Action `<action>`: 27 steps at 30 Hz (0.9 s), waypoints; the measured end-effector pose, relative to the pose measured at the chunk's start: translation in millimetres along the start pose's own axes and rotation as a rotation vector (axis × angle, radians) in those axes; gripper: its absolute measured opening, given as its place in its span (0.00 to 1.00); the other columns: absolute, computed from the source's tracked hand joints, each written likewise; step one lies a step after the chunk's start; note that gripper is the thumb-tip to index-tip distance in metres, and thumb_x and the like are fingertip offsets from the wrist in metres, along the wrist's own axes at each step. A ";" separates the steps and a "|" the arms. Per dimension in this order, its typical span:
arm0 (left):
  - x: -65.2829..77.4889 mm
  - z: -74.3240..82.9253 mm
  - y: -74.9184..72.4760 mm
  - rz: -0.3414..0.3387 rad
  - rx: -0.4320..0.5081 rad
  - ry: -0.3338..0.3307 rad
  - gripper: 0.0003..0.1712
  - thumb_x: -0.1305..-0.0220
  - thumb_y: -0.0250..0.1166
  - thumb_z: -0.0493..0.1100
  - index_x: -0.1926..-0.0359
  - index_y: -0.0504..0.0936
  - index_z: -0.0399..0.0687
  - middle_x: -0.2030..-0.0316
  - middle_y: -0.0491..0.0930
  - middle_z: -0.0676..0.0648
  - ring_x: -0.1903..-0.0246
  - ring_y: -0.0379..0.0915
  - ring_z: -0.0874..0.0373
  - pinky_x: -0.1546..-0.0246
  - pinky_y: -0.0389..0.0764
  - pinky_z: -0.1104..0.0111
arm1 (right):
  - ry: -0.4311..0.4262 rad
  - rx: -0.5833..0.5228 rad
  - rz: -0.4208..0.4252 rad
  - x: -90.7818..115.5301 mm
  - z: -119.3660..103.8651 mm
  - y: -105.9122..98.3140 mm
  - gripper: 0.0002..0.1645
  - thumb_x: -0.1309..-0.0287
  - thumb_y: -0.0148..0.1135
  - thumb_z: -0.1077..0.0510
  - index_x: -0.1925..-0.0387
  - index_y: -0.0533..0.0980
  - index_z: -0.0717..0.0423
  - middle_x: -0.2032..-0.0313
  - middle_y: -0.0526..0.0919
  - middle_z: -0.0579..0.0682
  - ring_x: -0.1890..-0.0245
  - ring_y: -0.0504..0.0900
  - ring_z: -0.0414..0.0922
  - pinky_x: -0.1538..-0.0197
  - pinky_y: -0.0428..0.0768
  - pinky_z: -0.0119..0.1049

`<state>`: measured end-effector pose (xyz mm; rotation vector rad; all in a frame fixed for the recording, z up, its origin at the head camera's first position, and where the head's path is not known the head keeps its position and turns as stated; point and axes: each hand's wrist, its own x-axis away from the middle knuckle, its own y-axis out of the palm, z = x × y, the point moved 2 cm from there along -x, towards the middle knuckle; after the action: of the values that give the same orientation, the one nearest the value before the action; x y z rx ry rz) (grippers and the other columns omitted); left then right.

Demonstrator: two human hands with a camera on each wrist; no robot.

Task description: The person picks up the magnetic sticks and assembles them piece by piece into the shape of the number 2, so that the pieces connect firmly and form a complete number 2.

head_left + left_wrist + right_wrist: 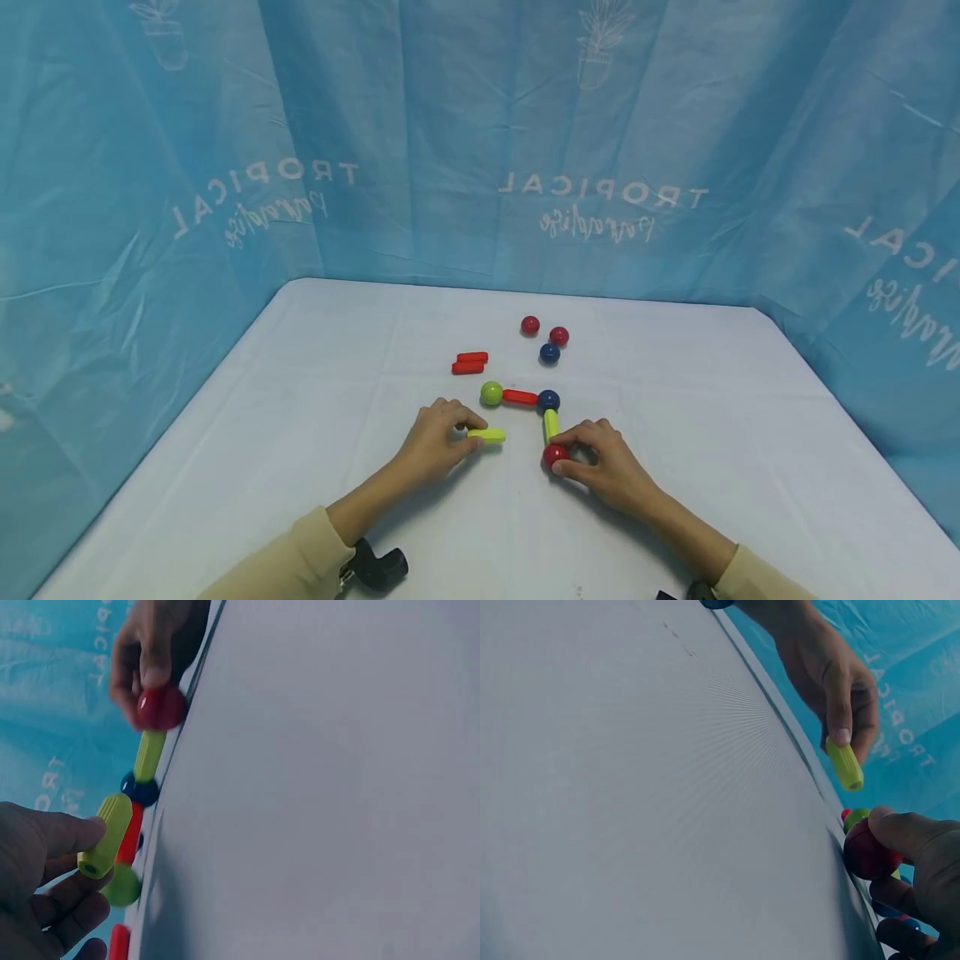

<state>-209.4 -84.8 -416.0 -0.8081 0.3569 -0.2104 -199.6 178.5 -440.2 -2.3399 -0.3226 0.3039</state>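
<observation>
My left hand pinches a yellow-green ridged rod between thumb and fingers, held just above the table; a hole shows in its end in the left wrist view. My right hand grips a red ball at the near end of a joined chain. From that ball a second yellow-green rod runs to a dark blue ball. A red rod links the blue ball to a green ball on the left. The held rod is apart from the chain.
Two loose red rods lie side by side behind the green ball. Farther back are two red balls and another dark blue ball. The white-covered table meets a blue printed curtain at its back and sides.
</observation>
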 end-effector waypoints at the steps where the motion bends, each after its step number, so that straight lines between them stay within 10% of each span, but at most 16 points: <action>1: 1.0 1.3 3.4 -0.019 0.027 -0.010 0.11 0.48 0.69 0.38 0.61 0.85 0.52 0.66 0.82 0.55 0.63 0.69 0.61 0.57 0.64 0.64 | -0.002 -0.002 -0.001 0.1 0.3 0.1 0.20 0.55 0.72 0.47 0.56 0.80 0.36 0.63 0.80 0.34 0.58 0.67 0.41 0.56 0.66 0.37; 11: -1.8 13.6 27.3 -0.154 0.107 -0.066 0.11 0.45 0.68 0.43 0.59 0.85 0.55 0.64 0.80 0.57 0.61 0.67 0.62 0.57 0.65 0.66 | -0.067 0.010 0.041 1.1 1.2 -0.2 0.20 0.56 0.72 0.46 0.57 0.80 0.35 0.64 0.80 0.31 0.61 0.68 0.39 0.57 0.65 0.34; 27: -1.9 24.0 34.8 -0.180 0.140 -0.029 0.11 0.45 0.67 0.42 0.58 0.85 0.55 0.62 0.82 0.55 0.60 0.67 0.62 0.56 0.64 0.66 | -0.109 0.005 0.059 2.8 1.4 -0.6 0.20 0.56 0.72 0.45 0.57 0.81 0.37 0.64 0.80 0.30 0.62 0.68 0.39 0.58 0.63 0.35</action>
<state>-200.2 -44.8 -425.9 -0.7041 0.2394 -0.3876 -197.4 180.7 -441.0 -2.3354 -0.3056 0.4610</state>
